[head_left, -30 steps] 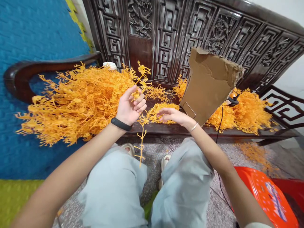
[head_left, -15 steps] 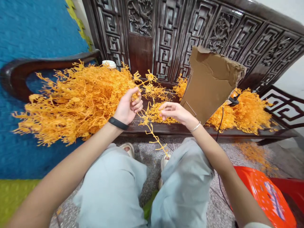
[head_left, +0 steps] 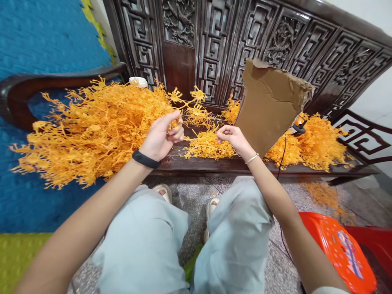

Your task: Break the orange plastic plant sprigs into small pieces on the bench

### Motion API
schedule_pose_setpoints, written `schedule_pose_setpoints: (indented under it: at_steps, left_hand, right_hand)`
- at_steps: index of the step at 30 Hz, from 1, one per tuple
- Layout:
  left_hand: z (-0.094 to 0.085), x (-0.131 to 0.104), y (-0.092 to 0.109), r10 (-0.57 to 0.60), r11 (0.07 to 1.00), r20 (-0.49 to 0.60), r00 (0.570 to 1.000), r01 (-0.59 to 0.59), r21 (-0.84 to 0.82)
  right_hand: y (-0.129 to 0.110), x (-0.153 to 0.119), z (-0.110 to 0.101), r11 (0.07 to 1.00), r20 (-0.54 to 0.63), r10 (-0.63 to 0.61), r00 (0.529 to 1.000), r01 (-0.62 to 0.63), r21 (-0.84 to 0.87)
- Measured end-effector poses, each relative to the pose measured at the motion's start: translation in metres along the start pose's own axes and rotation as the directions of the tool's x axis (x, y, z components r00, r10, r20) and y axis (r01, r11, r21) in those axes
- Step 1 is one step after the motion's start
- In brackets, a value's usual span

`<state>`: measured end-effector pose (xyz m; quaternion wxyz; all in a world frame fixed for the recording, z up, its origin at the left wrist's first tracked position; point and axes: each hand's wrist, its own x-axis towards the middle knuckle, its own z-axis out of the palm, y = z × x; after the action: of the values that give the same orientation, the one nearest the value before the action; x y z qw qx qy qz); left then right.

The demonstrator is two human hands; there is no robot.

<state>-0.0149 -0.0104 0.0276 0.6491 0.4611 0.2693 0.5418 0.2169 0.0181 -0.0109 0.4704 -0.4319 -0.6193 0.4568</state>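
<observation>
My left hand [head_left: 163,136] is closed around the stem of an orange-yellow plastic branch [head_left: 186,104], whose star-shaped, frayed ends stick up beyond the thumb. To its left, a big tangled heap of similar orange branches [head_left: 101,126] spreads over the bench end. My right hand [head_left: 232,139] is held in a pinch above a smaller pile of orange pieces [head_left: 208,147]. Anything between those fingertips is too small to make out against the pile behind. The two hands are apart, both over the front part of the dark wooden bench [head_left: 174,163].
An upright cardboard piece [head_left: 269,106] stands right of my right hand. Beyond it lie more orange heaps [head_left: 321,143] and a black object with a cable [head_left: 298,128]. A white round container [head_left: 138,81] sits behind the big heap. A red stool [head_left: 339,249] stands at lower right.
My right hand has moved slightly right, and its loosely spread fingers have closed into a pinch. The long thin branch that hung between the hands no longer shows there. My left hand keeps its grip.
</observation>
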Motion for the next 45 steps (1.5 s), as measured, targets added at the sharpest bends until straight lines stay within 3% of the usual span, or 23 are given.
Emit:
schedule_pose_setpoints:
  at_steps: [7,9,11,13,15,19,25,31,38,45]
  left_hand:
    - [0.014,0.0,-0.006,0.016,1.0,-0.003,1.0,-0.015,0.021]
    - [0.017,-0.002,-0.001,0.029,1.0,-0.017,0.999,-0.029,0.012]
    - [0.019,-0.006,0.005,0.09,0.996,-0.044,0.995,-0.09,0.014]
    - [0.02,-0.011,0.009,0.162,0.986,-0.053,0.985,-0.16,0.046]
    - [0.019,-0.014,0.009,0.188,0.979,-0.036,0.982,-0.184,0.093]
    - [0.016,-0.013,0.001,0.09,0.976,0.024,0.996,-0.093,0.197]
    - [0.008,-0.007,-0.015,-0.052,0.908,0.032,0.998,0.034,0.417]
    - [0.0,-0.002,-0.024,-0.102,0.879,0.035,0.994,0.073,0.472]
    - [-0.006,0.001,-0.025,-0.111,0.86,0.038,0.993,0.077,0.505]
    - [-0.005,0.002,-0.025,-0.14,0.747,0.224,0.965,-0.045,0.663]
  right_hand:
    - [0.013,0.016,0.007,0.997,-0.196,0.082,0.977,-0.079,0.02]
    - [0.02,0.023,-0.003,0.991,-0.342,0.134,0.93,-0.117,0.07]
    - [0.029,0.029,-0.019,0.983,-0.492,0.179,0.852,-0.142,0.112]
    - [0.039,0.031,-0.036,0.984,-0.564,0.175,0.807,-0.155,0.084]
    - [0.049,0.032,-0.048,0.988,-0.565,0.12,0.816,-0.154,-0.013]
    - [0.069,0.035,-0.052,0.955,-0.506,0.023,0.862,-0.168,-0.243]
    - [0.096,0.048,-0.053,0.859,-0.539,0.115,0.834,-0.356,-0.368]
    - [0.117,0.049,-0.069,0.817,-0.549,0.14,0.824,-0.409,-0.406]
    - [0.116,0.047,-0.073,0.772,-0.509,0.113,0.853,-0.398,-0.495]
    - [0.098,0.051,-0.065,0.75,-0.406,0.041,0.913,-0.296,-0.591]
